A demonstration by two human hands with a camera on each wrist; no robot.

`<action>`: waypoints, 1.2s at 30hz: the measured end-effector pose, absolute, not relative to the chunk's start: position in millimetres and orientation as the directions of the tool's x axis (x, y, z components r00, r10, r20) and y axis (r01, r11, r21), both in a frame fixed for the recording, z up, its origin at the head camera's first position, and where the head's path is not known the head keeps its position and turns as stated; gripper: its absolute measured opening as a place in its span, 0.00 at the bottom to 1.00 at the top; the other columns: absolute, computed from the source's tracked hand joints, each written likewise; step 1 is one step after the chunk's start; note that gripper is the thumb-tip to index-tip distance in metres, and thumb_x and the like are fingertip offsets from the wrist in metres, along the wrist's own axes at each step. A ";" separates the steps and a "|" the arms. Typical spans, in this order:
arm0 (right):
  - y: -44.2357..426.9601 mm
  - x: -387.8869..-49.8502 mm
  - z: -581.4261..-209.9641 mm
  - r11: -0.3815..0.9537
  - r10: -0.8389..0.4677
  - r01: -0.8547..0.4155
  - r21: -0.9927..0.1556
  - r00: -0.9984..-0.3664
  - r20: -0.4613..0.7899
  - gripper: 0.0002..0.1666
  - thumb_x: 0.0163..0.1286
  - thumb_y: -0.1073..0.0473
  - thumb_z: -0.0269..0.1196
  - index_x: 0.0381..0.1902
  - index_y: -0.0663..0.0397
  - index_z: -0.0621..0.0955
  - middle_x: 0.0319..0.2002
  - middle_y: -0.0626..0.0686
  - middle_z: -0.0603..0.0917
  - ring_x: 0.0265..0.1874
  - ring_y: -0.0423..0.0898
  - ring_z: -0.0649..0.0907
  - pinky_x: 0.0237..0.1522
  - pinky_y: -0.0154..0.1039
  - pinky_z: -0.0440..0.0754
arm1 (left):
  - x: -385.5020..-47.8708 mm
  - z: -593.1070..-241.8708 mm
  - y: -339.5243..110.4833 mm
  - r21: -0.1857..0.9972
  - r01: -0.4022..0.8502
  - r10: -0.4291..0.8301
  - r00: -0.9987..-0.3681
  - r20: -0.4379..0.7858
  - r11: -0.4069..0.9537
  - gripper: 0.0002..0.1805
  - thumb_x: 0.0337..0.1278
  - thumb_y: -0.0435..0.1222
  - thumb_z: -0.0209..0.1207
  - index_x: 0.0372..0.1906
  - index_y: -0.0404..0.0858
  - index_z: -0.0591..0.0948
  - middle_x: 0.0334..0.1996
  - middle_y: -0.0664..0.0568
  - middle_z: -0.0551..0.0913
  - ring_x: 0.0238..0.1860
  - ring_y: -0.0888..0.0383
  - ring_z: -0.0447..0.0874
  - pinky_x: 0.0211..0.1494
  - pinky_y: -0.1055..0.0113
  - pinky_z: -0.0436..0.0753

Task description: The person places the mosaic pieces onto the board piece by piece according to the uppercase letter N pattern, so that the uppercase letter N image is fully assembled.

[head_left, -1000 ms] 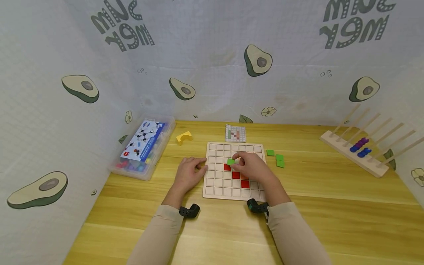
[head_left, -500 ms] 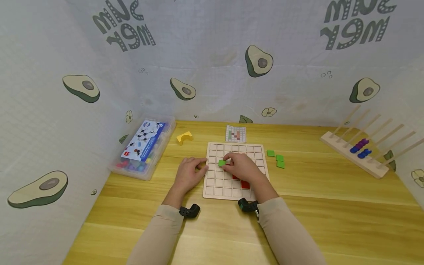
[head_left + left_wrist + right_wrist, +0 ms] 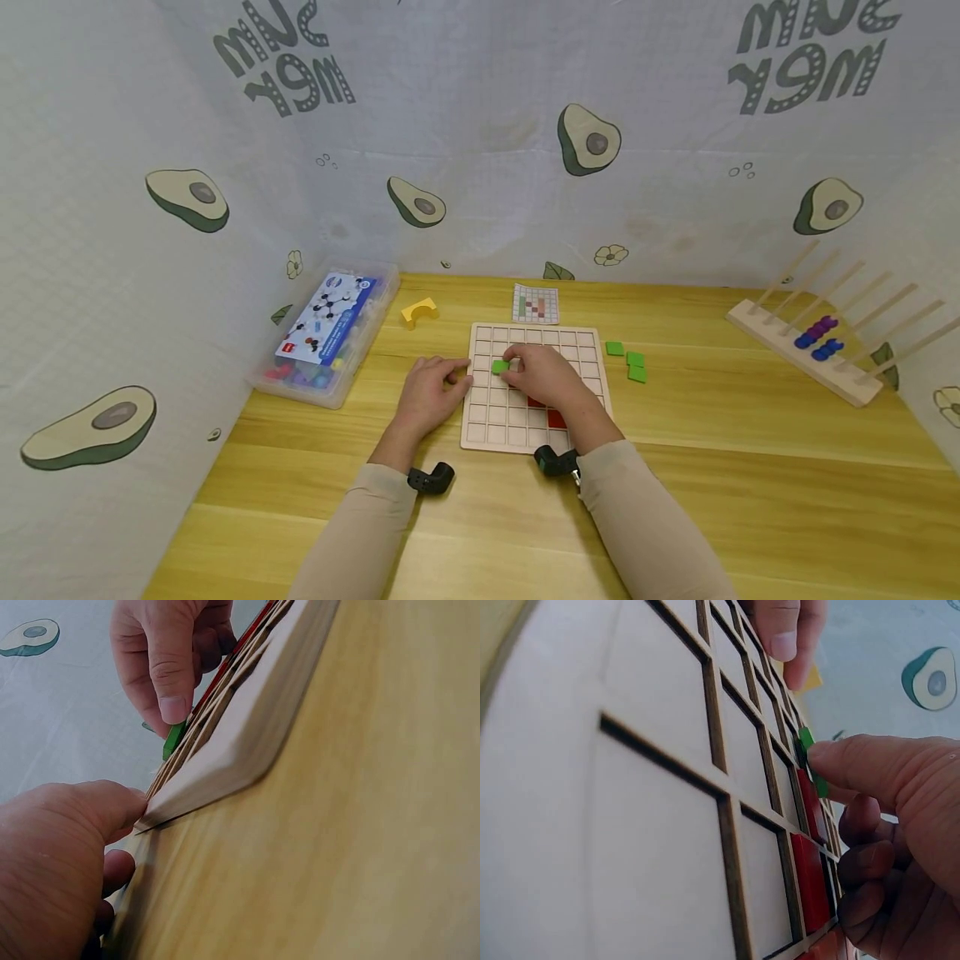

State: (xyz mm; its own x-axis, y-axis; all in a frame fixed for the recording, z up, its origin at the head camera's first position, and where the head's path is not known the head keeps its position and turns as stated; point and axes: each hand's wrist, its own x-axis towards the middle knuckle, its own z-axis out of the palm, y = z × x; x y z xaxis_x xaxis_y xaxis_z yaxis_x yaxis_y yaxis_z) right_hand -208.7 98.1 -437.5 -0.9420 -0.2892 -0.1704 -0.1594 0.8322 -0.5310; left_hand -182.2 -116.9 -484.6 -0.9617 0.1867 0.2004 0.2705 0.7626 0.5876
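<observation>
A wooden grid board (image 3: 497, 414) lies on the table, with red tiles (image 3: 557, 418) set in some cells. My right hand (image 3: 546, 375) pinches a green square tile (image 3: 499, 367) between thumb and fingertips over the upper left part of the grid. In the right wrist view that green tile (image 3: 805, 737) stands tilted at the cells, just past the red tiles (image 3: 810, 877). My left hand (image 3: 431, 390) rests beside the board, its fingertips touching the left edge. Part of the red row is hidden under my right hand.
Three loose green tiles (image 3: 635, 358) lie right of the board. A printed pattern card (image 3: 536, 304) is behind it. At left are a yellow arch block (image 3: 419, 312) and a clear plastic box (image 3: 337, 387); a peg rack (image 3: 802, 350) with beads stands at right.
My right hand has carried the green tile leftward across the grid and lowered it slightly; in the last half second it barely moved. My left hand stays at the board's edge.
</observation>
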 end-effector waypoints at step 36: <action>108.0 -202.3 -429.9 0.792 -0.172 -0.041 -0.608 -0.972 -0.158 0.24 0.72 0.46 0.65 0.62 0.46 0.81 0.31 0.52 0.80 0.21 0.46 0.76 0.25 0.39 0.73 | -183.7 -486.6 -116.6 0.577 0.257 0.181 -0.966 0.186 0.775 0.19 0.68 0.48 0.63 0.59 0.48 0.86 0.34 0.56 0.83 0.38 0.57 0.72 0.45 0.63 0.72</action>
State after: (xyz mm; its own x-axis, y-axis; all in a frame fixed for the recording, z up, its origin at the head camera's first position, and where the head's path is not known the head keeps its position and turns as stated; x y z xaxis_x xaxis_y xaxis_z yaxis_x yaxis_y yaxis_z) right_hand -202.3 108.0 -429.9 -0.9723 -0.1722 -0.1582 -0.0414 0.7925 -0.6085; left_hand -183.7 -116.6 -486.6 -0.9656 0.1815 0.1865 0.2571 0.7753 0.5769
